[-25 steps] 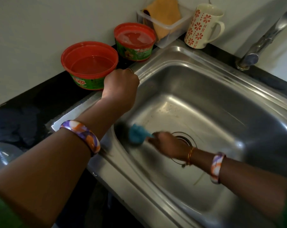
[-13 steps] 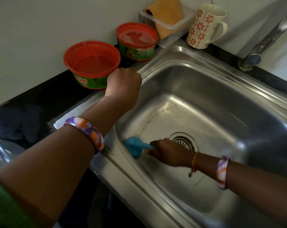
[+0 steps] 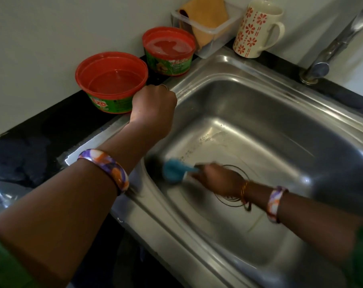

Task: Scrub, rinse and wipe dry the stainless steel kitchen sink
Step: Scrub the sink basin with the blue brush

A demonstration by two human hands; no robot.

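The stainless steel sink fills the right half of the head view, its basin wet, with a smear of suds on the floor. My right hand is down in the basin over the drain and grips a blue scrubber, which is pressed on the basin floor close to the left wall; both are motion-blurred. My left hand is curled into a fist on the sink's far left rim, and nothing shows in it.
Two red tubs stand on the black counter behind the sink: one with water, one with soapy paste. A clear box holds a yellow cloth beside a flowered mug. The tap stands at the right.
My right hand has rubbed the blue scrubber back and forth along the left side of the basin floor. My left fist has stayed on the rim.
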